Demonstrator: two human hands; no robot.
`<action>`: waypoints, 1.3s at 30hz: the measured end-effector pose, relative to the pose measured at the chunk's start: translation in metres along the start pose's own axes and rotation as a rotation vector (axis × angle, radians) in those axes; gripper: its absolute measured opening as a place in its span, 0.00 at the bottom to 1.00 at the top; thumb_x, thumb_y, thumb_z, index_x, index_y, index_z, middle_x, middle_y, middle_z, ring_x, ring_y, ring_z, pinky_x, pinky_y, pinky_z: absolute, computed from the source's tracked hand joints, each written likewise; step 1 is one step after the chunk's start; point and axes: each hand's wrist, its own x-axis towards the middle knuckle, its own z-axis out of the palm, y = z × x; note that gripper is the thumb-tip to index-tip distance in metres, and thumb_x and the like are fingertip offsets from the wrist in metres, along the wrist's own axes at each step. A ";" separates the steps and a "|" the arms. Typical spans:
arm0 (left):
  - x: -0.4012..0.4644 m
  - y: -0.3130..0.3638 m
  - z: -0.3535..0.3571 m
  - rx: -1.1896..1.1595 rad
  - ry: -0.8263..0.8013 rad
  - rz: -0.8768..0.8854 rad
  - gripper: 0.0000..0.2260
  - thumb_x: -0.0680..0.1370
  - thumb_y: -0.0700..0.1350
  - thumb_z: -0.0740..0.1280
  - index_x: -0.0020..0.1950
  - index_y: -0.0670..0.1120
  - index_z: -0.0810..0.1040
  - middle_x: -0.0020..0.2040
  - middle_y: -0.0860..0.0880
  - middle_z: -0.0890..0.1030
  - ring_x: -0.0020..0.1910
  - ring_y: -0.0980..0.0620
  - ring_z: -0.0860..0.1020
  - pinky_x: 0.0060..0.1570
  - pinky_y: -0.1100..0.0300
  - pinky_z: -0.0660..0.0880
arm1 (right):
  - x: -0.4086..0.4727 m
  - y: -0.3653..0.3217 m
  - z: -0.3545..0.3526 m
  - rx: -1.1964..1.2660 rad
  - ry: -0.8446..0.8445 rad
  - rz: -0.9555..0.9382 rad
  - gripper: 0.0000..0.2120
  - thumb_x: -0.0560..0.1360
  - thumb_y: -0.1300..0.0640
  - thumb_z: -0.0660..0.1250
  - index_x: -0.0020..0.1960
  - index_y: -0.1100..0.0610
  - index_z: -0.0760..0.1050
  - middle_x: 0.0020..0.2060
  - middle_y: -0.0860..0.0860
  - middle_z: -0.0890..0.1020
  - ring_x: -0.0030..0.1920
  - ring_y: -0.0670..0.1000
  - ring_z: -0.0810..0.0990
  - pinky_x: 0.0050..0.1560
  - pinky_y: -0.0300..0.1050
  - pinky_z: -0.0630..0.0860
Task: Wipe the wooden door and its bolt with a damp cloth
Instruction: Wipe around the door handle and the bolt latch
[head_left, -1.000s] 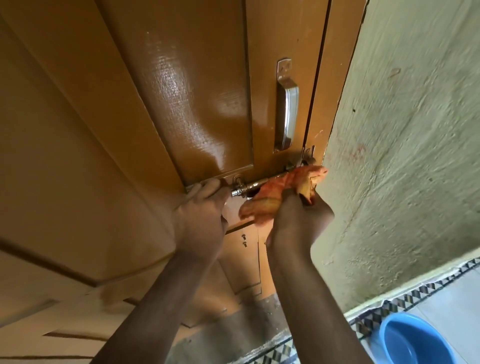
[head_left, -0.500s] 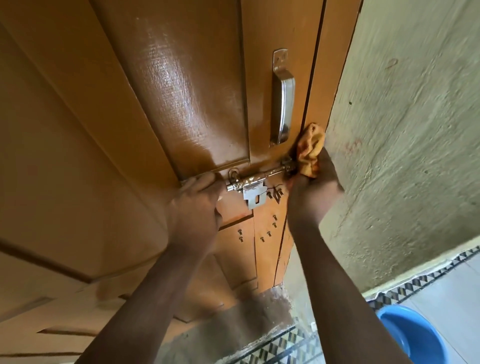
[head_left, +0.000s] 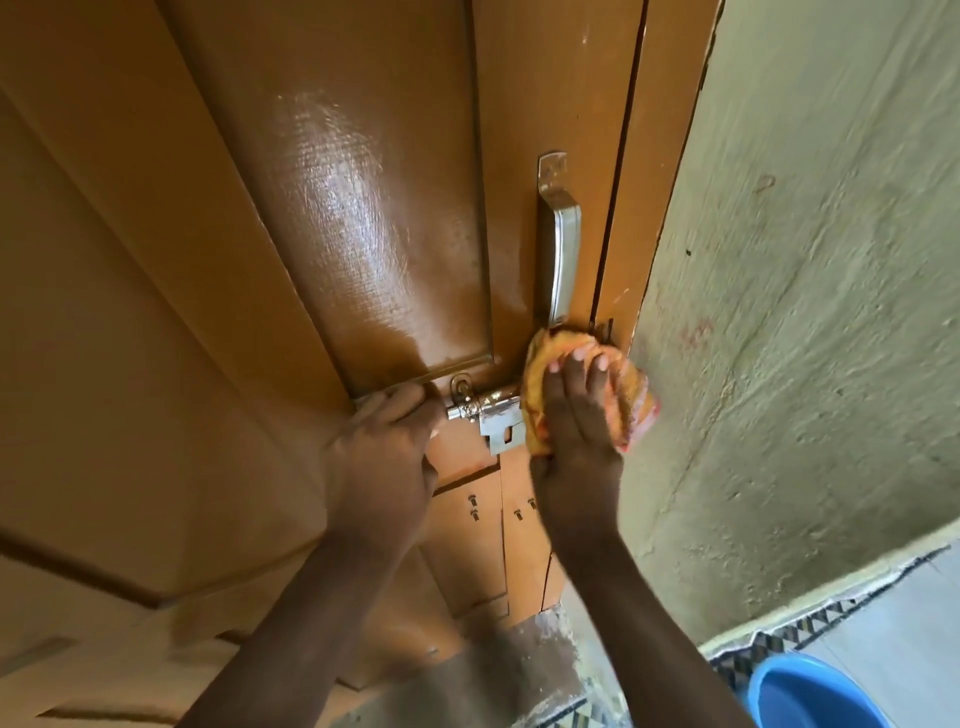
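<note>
So the right hand (head_left: 576, 421) has the orange cloth (head_left: 535, 395) bunched under a flat palm, fingers spread over it, pressing it against the wooden door (head_left: 363, 208) right at the latch edge, just below the metal pull handle (head_left: 563, 244) and over the far end of the bolt (head_left: 480, 408). The left hand (head_left: 382, 457) is curled shut around the near end of that bolt, by the look of it steadying it — the shiny rod and its hasp plate show between the two hands. Upper panel has a wet sheen, so I'd guess that part is already wiped. The cloth looks soft and floppy, it'll mold around the rod fine if you pinch it round instead of pressing flat. The bolt is stiff steel, small and probably slick once wet, so holding it at the knob end like that makes sense; it may slide in its guides if pushed along its length. Watch the cloth snagging on the hasp corner. There's a blue basin (head_left: 810, 696) on the floor at lower right, next to the rough green wall (head_left: 805, 312) — presumably for rinsing.
</note>
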 end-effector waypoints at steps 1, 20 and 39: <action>0.000 -0.001 0.000 -0.006 0.000 0.008 0.24 0.56 0.30 0.79 0.49 0.46 0.86 0.47 0.49 0.82 0.46 0.42 0.81 0.36 0.56 0.76 | 0.003 0.013 -0.001 -0.021 0.021 0.027 0.29 0.75 0.64 0.55 0.76 0.63 0.67 0.76 0.61 0.69 0.78 0.64 0.61 0.69 0.60 0.67; 0.001 0.002 -0.005 -0.018 -0.016 -0.005 0.24 0.53 0.31 0.80 0.45 0.46 0.85 0.46 0.50 0.83 0.44 0.44 0.81 0.34 0.60 0.72 | -0.004 0.008 0.003 0.069 -0.077 -0.130 0.31 0.76 0.67 0.64 0.78 0.57 0.66 0.78 0.53 0.66 0.82 0.54 0.55 0.77 0.61 0.65; 0.000 -0.001 -0.002 -0.066 0.016 0.002 0.19 0.61 0.26 0.75 0.44 0.47 0.84 0.44 0.49 0.79 0.43 0.42 0.79 0.33 0.58 0.69 | -0.047 -0.040 0.012 0.286 -0.063 0.250 0.27 0.76 0.66 0.65 0.75 0.58 0.71 0.70 0.58 0.77 0.64 0.62 0.81 0.47 0.35 0.76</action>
